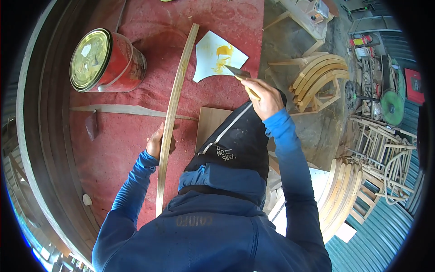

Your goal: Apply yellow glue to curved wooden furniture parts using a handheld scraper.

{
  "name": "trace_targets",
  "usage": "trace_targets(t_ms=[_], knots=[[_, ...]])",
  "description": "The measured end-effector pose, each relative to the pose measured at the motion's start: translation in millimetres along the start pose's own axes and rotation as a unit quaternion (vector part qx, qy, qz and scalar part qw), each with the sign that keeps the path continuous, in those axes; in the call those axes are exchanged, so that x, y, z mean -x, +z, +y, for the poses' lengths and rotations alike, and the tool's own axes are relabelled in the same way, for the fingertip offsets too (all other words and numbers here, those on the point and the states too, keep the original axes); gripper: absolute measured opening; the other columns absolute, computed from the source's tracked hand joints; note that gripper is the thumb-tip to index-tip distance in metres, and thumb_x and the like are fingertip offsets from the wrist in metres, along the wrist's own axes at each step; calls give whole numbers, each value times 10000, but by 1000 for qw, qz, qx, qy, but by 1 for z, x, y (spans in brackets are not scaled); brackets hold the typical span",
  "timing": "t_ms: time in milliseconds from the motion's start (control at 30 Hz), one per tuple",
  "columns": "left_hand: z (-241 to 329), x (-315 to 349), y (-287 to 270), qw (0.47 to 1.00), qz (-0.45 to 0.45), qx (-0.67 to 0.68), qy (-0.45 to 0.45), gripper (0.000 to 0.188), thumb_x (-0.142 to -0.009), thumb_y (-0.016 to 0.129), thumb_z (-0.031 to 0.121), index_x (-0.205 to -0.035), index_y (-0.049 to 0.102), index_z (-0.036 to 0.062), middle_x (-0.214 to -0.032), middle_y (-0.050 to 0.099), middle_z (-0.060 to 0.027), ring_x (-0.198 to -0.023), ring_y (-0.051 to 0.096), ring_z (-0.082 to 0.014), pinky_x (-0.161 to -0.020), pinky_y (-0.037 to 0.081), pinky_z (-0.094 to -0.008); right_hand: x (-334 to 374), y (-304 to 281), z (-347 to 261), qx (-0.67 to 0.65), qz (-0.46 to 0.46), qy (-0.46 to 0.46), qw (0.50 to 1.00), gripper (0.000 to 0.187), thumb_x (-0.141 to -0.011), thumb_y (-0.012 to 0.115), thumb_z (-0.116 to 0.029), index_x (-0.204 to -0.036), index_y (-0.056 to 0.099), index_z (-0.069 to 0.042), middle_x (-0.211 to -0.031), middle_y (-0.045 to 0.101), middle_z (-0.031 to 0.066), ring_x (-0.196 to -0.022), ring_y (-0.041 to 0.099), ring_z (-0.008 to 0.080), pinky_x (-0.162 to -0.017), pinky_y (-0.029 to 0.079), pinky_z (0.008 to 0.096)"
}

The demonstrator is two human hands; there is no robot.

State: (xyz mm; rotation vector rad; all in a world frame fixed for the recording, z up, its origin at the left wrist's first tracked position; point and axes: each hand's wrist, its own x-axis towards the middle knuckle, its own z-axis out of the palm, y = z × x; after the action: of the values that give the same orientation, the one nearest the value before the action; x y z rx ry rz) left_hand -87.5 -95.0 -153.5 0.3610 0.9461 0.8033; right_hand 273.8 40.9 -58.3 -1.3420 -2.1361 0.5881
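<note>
My left hand (154, 142) is closed round a long, slightly bent wooden strip (174, 100), which stretches away from me over the red surface. Some of its fingers are hidden behind the wood. In my right hand (267, 100) is a putty knife (238, 72), gripped by its pale handle. The blade's tip is at the edge of a yellow-brown smear of putty (224, 51). That putty lies on a white, curved-sided sheet (204, 58), just right of the strip's far end.
A red paint bucket (129, 63) with a gold lid stands at the far left. A thin wooden piece (118, 109) and a small dark sheet (91, 125) lie nearby. Along the left curve stacked boards (45, 131). Curved wooden parts (319, 77) and a green fan (392, 107) are at right.
</note>
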Motion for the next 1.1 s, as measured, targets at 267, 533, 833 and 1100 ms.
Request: trace_targets(t_ms=[267, 533, 833, 1100], knots=[[12, -23, 5, 999, -18, -2, -40, 684, -1058, 278, 594, -1265, 569, 10, -562, 496, -32, -429, 444, -143, -419, 375, -302, -52, 13, 38, 47, -69, -6, 997, 262, -886, 656, -61, -1144, 700, -50, -1103, 711, 172, -984, 686, 361, -854, 558, 417], [46, -63, -2, 999, -31, -8, -14, 699, -1052, 257, 613, -1492, 432, 98, -605, 523, -59, -445, 460, -162, -423, 372, -293, -62, 16, 23, 18, -114, 17, 993, 201, -913, 652, -68, -1094, 702, 5, -1022, 716, 212, -921, 700, 370, -815, 567, 406], [42, -76, -9, 997, -71, 21, -12, 685, -1053, 276, 602, -1523, 393, 118, -606, 524, -51, -455, 465, -165, -431, 384, -299, -61, 20, 3, 24, -142, 42, 989, 198, -930, 638, -92, -1093, 703, 1, -1010, 718, 218, -909, 701, 378, -814, 568, 416], [33, -72, -6, 994, -82, 68, -20, 686, -1055, 285, 596, -1521, 382, 102, -577, 459, -16, -443, 408, -144, -430, 373, -292, -60, 16, -4, -4, -137, 55, 989, 206, -939, 623, -164, -1090, 707, -52, -1025, 723, 189, -937, 693, 384, -820, 560, 447]])
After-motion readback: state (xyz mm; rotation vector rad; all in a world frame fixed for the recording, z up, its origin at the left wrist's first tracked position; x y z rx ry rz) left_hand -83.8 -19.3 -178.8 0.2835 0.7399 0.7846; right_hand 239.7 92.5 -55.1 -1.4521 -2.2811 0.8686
